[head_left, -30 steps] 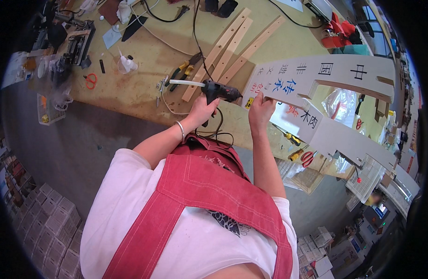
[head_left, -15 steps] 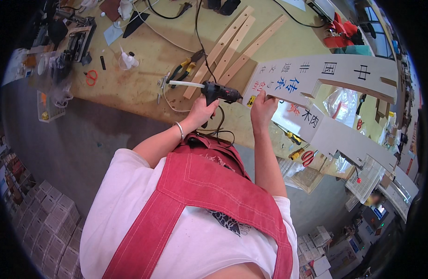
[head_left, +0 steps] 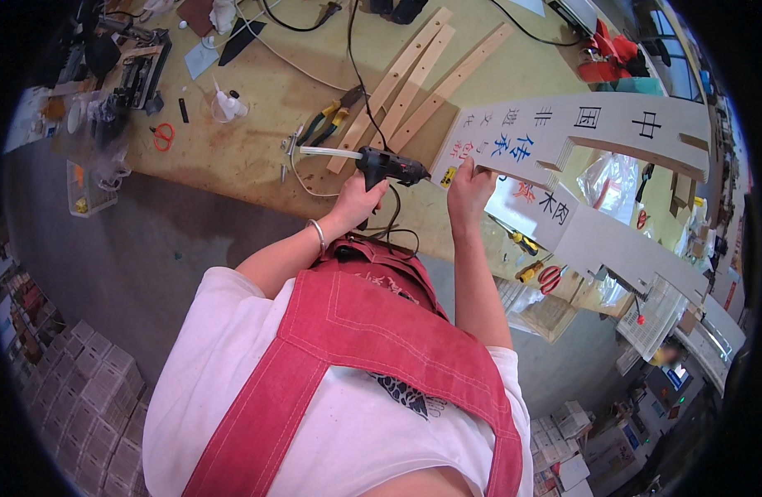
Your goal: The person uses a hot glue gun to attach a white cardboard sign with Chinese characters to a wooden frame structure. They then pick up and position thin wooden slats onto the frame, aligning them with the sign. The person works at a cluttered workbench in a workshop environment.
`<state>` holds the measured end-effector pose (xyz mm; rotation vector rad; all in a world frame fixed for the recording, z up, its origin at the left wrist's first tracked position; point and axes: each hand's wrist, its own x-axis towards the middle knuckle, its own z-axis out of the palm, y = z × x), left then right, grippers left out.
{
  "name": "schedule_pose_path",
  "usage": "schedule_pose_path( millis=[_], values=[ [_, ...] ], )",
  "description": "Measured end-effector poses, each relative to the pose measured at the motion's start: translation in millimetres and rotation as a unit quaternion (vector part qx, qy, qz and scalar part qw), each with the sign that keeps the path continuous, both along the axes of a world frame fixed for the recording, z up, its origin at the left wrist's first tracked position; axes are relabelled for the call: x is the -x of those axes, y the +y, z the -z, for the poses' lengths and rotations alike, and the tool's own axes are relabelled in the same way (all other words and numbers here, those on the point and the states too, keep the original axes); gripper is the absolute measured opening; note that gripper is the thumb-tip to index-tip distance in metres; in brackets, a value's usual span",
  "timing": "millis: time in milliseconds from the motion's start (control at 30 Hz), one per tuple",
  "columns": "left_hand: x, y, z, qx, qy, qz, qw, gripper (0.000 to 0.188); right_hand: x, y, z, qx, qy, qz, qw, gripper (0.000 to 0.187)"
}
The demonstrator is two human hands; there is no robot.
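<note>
A black hot glue gun [head_left: 387,166] is gripped in my left hand [head_left: 358,204], with a pale glue stick [head_left: 329,151] sticking out of its back. Its nozzle points right, at the near left corner of a white lettered board [head_left: 563,124]; whether it touches is too small to tell. My right hand [head_left: 469,189] is closed on the near edge of that board, close to a small yellow label [head_left: 449,176]. A second white lettered board [head_left: 555,217] lies partly under the first, to the right.
Wooden strips [head_left: 410,79] and yellow-black pliers [head_left: 332,116] lie beyond the glue gun. Orange scissors [head_left: 161,137] and a small white bottle [head_left: 230,106] are at left. Red-handled scissors [head_left: 550,280] and a yellow screwdriver [head_left: 530,271] rest near the front edge. Black cable hangs beside the gun.
Almost nothing differs. The view has shifted very slightly, while both hands keep their holds on the glue gun and the board.
</note>
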<state>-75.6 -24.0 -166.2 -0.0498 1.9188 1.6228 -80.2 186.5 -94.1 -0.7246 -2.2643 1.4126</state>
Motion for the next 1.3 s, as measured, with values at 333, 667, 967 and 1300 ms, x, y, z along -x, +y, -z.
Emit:
schedule_pose_path(
  millis=[333, 667, 967, 1300],
  values=[
    [-5, -5, 3, 0.016, -0.002, 0.012, 1.0, 0.025, -1, 2, 3, 0.0, -0.004, 0.004, 1.0, 0.03],
    [-15, -11, -19, 0.03, 0.008, 0.059, 0.998, 0.023, -1, 2, 3, 0.005, 0.002, -0.001, 1.0, 0.031],
    [14, -59, -92, -0.185, -0.139, -0.097, 0.968, 0.026, 0, 2, 13, -0.003, 0.027, 0.024, 0.999, 0.032],
    [4, -149, -61, -0.371, -0.239, -0.319, 0.839, 0.025, -1, 3, 12, -0.024, -0.002, 0.02, 1.0, 0.033]
  ],
)
